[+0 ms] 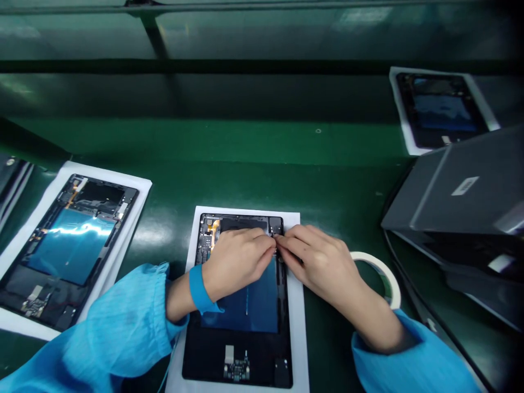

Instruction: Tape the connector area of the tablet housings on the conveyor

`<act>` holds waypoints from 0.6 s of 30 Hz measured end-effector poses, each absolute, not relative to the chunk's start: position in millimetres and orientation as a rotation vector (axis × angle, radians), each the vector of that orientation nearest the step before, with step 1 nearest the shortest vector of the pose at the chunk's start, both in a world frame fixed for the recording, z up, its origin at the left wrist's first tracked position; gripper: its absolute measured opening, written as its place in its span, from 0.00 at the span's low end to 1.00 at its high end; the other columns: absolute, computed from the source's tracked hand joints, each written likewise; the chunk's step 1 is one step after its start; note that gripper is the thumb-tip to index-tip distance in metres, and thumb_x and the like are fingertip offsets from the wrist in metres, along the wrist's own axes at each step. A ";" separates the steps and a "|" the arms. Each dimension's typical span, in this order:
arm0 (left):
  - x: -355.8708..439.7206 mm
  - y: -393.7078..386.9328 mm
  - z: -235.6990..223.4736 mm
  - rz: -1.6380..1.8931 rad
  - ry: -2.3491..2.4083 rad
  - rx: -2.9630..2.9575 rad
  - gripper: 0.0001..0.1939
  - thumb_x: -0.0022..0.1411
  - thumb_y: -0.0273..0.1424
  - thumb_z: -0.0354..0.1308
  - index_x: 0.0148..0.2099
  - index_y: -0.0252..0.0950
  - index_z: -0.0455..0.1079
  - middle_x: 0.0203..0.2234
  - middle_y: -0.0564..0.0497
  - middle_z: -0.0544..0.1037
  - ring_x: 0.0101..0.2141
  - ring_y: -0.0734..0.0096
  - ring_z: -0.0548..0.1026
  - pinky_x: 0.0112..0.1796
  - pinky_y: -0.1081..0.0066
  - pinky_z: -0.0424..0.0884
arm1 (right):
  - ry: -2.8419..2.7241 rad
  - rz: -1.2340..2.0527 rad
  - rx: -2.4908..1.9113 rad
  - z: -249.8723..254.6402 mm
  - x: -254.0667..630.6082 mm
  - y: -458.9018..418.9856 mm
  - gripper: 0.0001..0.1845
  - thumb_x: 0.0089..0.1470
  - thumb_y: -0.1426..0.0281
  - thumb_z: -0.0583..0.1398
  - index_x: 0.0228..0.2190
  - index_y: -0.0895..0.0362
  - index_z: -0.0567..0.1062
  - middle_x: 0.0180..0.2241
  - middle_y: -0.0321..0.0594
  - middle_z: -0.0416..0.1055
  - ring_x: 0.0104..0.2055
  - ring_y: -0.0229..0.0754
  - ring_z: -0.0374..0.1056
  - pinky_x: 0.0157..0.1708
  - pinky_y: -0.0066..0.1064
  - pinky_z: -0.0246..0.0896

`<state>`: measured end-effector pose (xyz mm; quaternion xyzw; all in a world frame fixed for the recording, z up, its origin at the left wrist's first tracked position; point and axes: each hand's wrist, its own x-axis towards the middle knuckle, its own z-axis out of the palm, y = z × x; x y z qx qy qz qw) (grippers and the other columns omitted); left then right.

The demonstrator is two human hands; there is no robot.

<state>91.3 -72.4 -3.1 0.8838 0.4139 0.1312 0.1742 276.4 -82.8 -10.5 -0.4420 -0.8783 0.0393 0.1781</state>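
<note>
An opened tablet (245,322) with a blue inner panel lies on a white sheet (301,349) in front of me on the green surface. My left hand (235,259) and my right hand (317,259) meet over its upper right edge. Both hands have their fingertips pinched together there, touching the frame near the top corner. What they pinch is too small to make out. A blue wrist strap (198,289) circles my left wrist, and both arms wear blue sleeves.
A second opened tablet (65,245) on a white sheet lies to the left, a third (442,109) at the far right. A roll of white tape (382,273) sits by my right wrist. Dark grey trays (462,202) are stacked at the right.
</note>
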 end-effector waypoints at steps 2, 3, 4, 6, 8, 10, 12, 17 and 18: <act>90.7 -71.6 -2.3 0.358 1.179 2.490 0.11 0.65 0.29 0.49 0.33 0.34 0.70 0.25 0.53 0.72 0.28 0.71 0.72 0.28 0.71 0.67 | -2.490 0.060 -1.257 -9.2 275.5 -83.7 0.10 0.59 0.71 0.55 0.33 0.58 0.76 0.28 0.37 0.71 0.30 0.38 0.63 0.26 0.32 0.53; 90.3 -71.1 -1.8 0.351 1.184 2.480 0.11 0.65 0.28 0.49 0.33 0.34 0.71 0.25 0.53 0.72 0.28 0.71 0.72 0.29 0.71 0.67 | -2.497 0.033 -1.258 -8.5 275.0 -84.4 0.10 0.59 0.72 0.55 0.33 0.58 0.76 0.28 0.37 0.70 0.30 0.38 0.62 0.25 0.32 0.53; 89.9 -70.4 -1.5 0.348 1.195 2.471 0.11 0.65 0.28 0.49 0.33 0.34 0.71 0.25 0.52 0.72 0.28 0.71 0.72 0.29 0.71 0.67 | -2.505 0.007 -1.258 -7.8 274.4 -85.3 0.09 0.59 0.72 0.55 0.33 0.58 0.76 0.27 0.37 0.70 0.30 0.38 0.62 0.26 0.32 0.53; 89.1 -69.1 -0.8 0.342 1.224 2.448 0.11 0.65 0.28 0.49 0.34 0.34 0.72 0.26 0.52 0.72 0.28 0.71 0.72 0.30 0.71 0.67 | -2.528 -0.048 -1.251 -6.2 273.0 -87.8 0.09 0.58 0.73 0.56 0.35 0.59 0.77 0.27 0.37 0.69 0.29 0.39 0.62 0.26 0.32 0.53; 88.3 -68.0 -0.5 0.333 1.238 2.432 0.11 0.65 0.28 0.49 0.35 0.34 0.72 0.26 0.52 0.72 0.28 0.71 0.72 0.30 0.71 0.67 | -2.557 -0.101 -1.259 -4.5 271.6 -90.8 0.09 0.57 0.73 0.56 0.37 0.61 0.76 0.27 0.37 0.69 0.29 0.39 0.61 0.26 0.33 0.53; 87.4 -67.4 -0.4 0.323 1.229 2.434 0.10 0.65 0.28 0.49 0.35 0.34 0.72 0.26 0.52 0.73 0.29 0.71 0.72 0.30 0.71 0.67 | -2.589 -0.143 -1.274 -3.3 270.4 -93.5 0.11 0.56 0.74 0.56 0.40 0.62 0.76 0.27 0.38 0.68 0.29 0.40 0.61 0.27 0.33 0.53; 86.7 -67.2 -0.6 0.317 1.203 2.451 0.11 0.66 0.28 0.49 0.35 0.34 0.72 0.26 0.52 0.73 0.29 0.71 0.72 0.30 0.71 0.66 | -2.604 -0.166 -1.287 -2.9 269.8 -95.3 0.12 0.56 0.74 0.56 0.41 0.63 0.76 0.27 0.39 0.68 0.30 0.40 0.61 0.27 0.33 0.54; 86.3 -66.8 -1.7 0.337 1.141 2.506 0.12 0.67 0.30 0.48 0.34 0.35 0.71 0.26 0.52 0.73 0.29 0.71 0.72 0.29 0.72 0.65 | -2.543 -0.087 -1.270 -5.1 272.0 -94.5 0.12 0.56 0.74 0.56 0.41 0.62 0.76 0.29 0.39 0.70 0.31 0.40 0.62 0.29 0.33 0.56; 86.4 -66.6 -2.0 0.343 1.136 2.510 0.12 0.67 0.30 0.48 0.33 0.35 0.71 0.26 0.53 0.73 0.29 0.72 0.72 0.29 0.72 0.64 | -2.532 -0.067 -1.265 -5.6 272.6 -93.9 0.12 0.56 0.73 0.56 0.41 0.62 0.76 0.29 0.38 0.70 0.31 0.40 0.62 0.29 0.33 0.56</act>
